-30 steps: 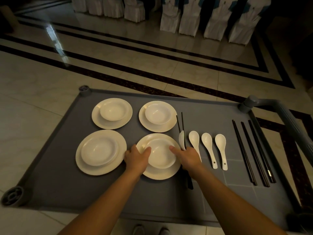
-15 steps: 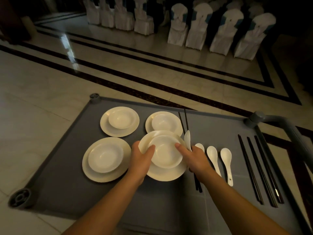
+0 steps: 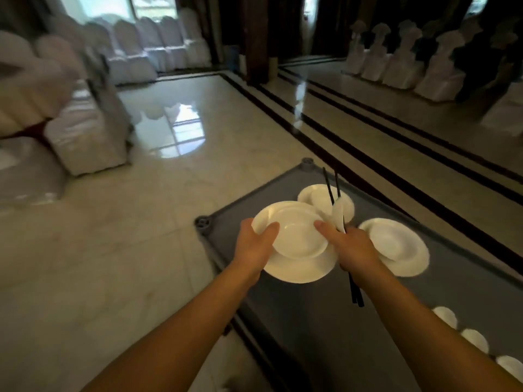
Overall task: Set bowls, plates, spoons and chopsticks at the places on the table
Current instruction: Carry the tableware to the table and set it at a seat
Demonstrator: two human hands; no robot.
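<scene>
View swung left since earlier frame; cart tray (image 3: 283, 321) now at right. Plate (image 3: 300, 268) with bowl (image 3: 297, 236) in it raised off tray, earlier resting. Left hand (image 3: 254, 246) grips plate's left rim. Right hand (image 3: 352, 250) grips right rim plus chopsticks (image 3: 328, 188) and spoon (image 3: 338, 215). Two plate-bowl sets (image 3: 396, 246) on tray.

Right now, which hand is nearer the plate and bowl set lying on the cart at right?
Right. The right hand sits just beside that set, holding chopsticks; the left hand grips the lifted plate's far side.
</scene>
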